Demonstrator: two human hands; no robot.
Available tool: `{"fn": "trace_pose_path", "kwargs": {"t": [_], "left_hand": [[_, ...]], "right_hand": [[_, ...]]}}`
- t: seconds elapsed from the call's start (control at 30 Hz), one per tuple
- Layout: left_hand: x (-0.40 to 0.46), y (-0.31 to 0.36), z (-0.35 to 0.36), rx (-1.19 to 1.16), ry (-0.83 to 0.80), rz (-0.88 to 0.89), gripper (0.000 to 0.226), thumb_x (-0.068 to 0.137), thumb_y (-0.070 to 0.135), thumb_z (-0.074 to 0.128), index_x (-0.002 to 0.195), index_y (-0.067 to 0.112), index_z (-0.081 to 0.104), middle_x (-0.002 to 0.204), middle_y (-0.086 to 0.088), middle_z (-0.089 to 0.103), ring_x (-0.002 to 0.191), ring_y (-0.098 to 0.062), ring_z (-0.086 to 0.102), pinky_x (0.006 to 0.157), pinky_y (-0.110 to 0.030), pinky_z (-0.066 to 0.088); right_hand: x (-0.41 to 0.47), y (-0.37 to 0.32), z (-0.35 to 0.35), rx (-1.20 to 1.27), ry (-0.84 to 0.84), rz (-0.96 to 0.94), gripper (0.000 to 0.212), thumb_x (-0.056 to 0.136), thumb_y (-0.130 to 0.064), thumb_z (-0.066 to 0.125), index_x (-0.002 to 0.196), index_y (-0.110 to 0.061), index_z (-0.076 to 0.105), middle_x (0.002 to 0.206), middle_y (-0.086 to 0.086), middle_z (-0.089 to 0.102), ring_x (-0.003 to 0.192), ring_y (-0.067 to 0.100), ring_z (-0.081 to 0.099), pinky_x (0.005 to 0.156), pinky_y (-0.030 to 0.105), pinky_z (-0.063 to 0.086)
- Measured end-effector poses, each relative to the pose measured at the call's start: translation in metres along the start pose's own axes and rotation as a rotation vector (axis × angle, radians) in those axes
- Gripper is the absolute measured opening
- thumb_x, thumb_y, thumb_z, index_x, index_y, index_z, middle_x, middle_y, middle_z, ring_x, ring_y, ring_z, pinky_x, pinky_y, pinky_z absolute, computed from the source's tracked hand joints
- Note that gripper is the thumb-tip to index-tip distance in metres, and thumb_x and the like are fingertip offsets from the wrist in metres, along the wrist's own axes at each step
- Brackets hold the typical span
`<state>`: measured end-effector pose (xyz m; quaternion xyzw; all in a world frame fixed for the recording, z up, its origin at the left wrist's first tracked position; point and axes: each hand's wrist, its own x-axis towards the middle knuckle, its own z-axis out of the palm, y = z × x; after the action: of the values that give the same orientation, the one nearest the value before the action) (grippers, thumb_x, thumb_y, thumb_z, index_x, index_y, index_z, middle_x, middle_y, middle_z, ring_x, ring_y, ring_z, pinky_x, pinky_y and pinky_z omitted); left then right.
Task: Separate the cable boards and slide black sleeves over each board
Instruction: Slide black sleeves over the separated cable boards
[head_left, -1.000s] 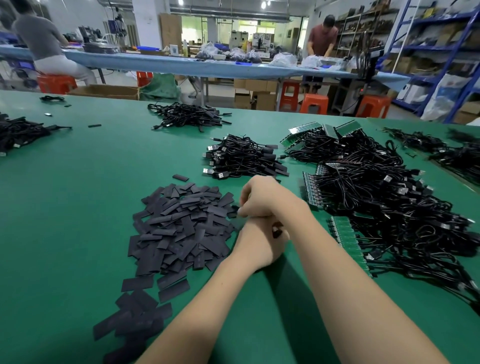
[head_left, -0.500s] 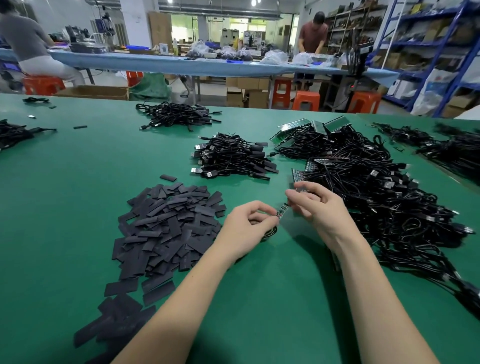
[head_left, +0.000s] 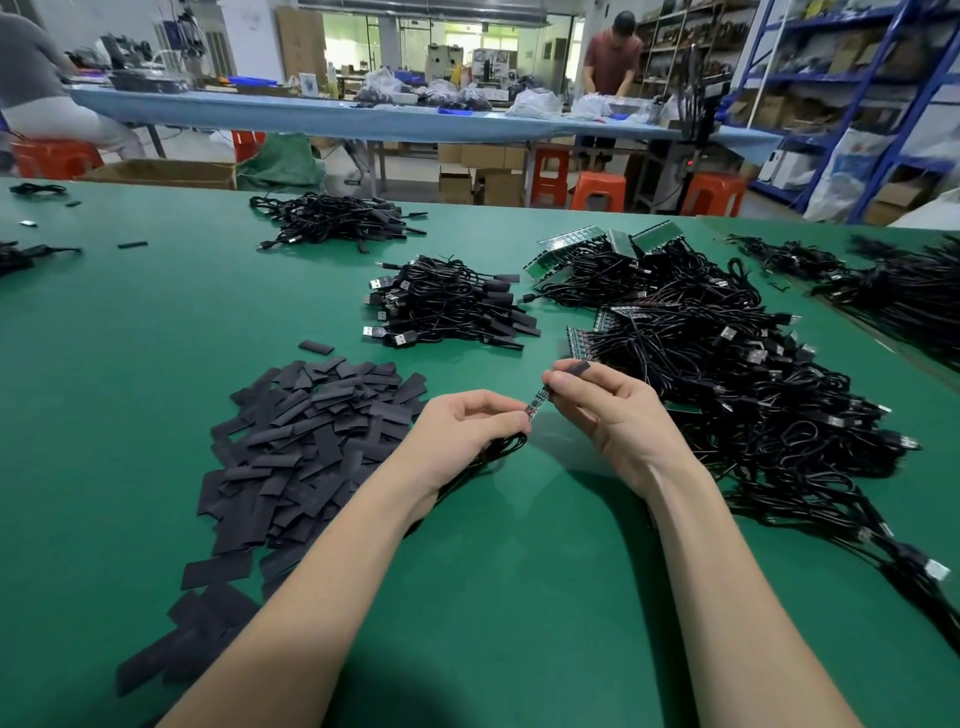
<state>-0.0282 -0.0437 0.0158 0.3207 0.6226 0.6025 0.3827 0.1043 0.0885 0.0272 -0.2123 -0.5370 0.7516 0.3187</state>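
Observation:
My left hand (head_left: 470, 431) pinches the near end of a small cable board (head_left: 536, 404), and its black cable (head_left: 501, 448) trails under my palm. My right hand (head_left: 605, 408) pinches a black sleeve (head_left: 575, 368) at the board's far end. A heap of flat black sleeves (head_left: 301, 447) lies to the left on the green table (head_left: 156, 332). To the right lies a big tangle of cables with green joined boards (head_left: 727, 384).
A pile of sleeved cables (head_left: 447, 304) sits behind my hands, with another cable pile (head_left: 332, 221) farther back. More cables (head_left: 893, 291) lie at the right edge. Two people work at a blue table (head_left: 363, 117) beyond, with orange stools beneath.
My hands were crossed over each other a second ago. They have drawn apart, and a single board now shows between them with a sleeve in my right fingers.

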Motion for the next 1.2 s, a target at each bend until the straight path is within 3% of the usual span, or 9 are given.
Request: {"fn": "trace_pose_path", "kwargs": {"t": [0.2,0.4,0.6,0.77,0.93,1.07,1.2], "left_hand": [[-0.001,0.001,-0.001,-0.003,0.007,0.003,0.016,0.086,0.013,0.077,0.102,0.008,0.077,0.095,-0.009,0.078,0.077,-0.010,0.066,0.077,-0.018,0.050],[-0.001,0.004,-0.012,0.100,-0.075,0.076,0.009,0.087,0.010,0.077,0.095,0.014,0.079,0.088,0.003,0.078,0.077,-0.003,0.069,0.071,-0.011,0.050],[-0.002,0.009,-0.022,0.148,-0.127,0.105,0.008,0.087,0.012,0.077,0.094,0.016,0.078,0.081,0.009,0.076,0.068,0.004,0.065,0.063,-0.005,0.044],[-0.003,0.011,-0.021,0.066,-0.113,0.074,0.009,0.088,0.010,0.075,0.095,0.014,0.078,0.076,0.008,0.075,0.057,0.005,0.060,0.054,-0.003,0.040],[-0.005,0.012,-0.022,0.101,-0.183,0.079,0.009,0.089,0.009,0.074,0.097,0.012,0.077,0.077,0.005,0.076,0.064,0.002,0.064,0.059,-0.006,0.044],[-0.005,0.013,-0.023,0.085,-0.160,0.087,0.007,0.090,0.010,0.074,0.097,0.012,0.076,0.083,-0.001,0.077,0.065,0.000,0.064,0.060,-0.007,0.044],[-0.006,0.014,-0.024,0.080,-0.122,0.059,0.008,0.090,0.019,0.075,0.097,0.018,0.072,0.088,-0.003,0.079,0.056,0.000,0.058,0.054,-0.008,0.042]], "right_hand": [[-0.003,-0.002,0.001,-0.031,-0.014,-0.006,0.017,0.064,-0.015,0.084,0.081,-0.014,0.081,0.085,0.007,0.075,0.083,0.011,0.070,0.078,0.018,0.055],[-0.006,-0.007,-0.006,-0.061,-0.114,0.070,0.029,0.055,-0.021,0.088,0.082,-0.015,0.082,0.090,0.008,0.076,0.084,0.012,0.072,0.078,0.018,0.056],[-0.009,-0.007,0.000,-0.047,-0.149,0.037,0.015,0.068,-0.009,0.078,0.079,-0.018,0.081,0.088,0.006,0.078,0.087,0.010,0.073,0.076,0.018,0.056],[-0.009,-0.008,0.006,-0.035,-0.153,-0.004,0.015,0.069,-0.009,0.076,0.077,-0.020,0.080,0.088,0.005,0.078,0.083,0.008,0.072,0.075,0.017,0.055],[-0.012,-0.007,0.003,-0.107,-0.252,0.083,0.016,0.067,-0.011,0.079,0.082,-0.015,0.079,0.090,0.008,0.077,0.081,0.010,0.071,0.073,0.017,0.055],[-0.009,-0.005,0.008,-0.128,-0.238,0.043,0.017,0.066,-0.015,0.082,0.083,-0.015,0.078,0.089,0.008,0.077,0.080,0.010,0.070,0.074,0.018,0.055],[-0.007,-0.005,0.010,-0.058,-0.231,0.023,0.024,0.072,-0.011,0.078,0.096,-0.011,0.075,0.095,0.010,0.077,0.081,0.011,0.071,0.075,0.018,0.056]]}}
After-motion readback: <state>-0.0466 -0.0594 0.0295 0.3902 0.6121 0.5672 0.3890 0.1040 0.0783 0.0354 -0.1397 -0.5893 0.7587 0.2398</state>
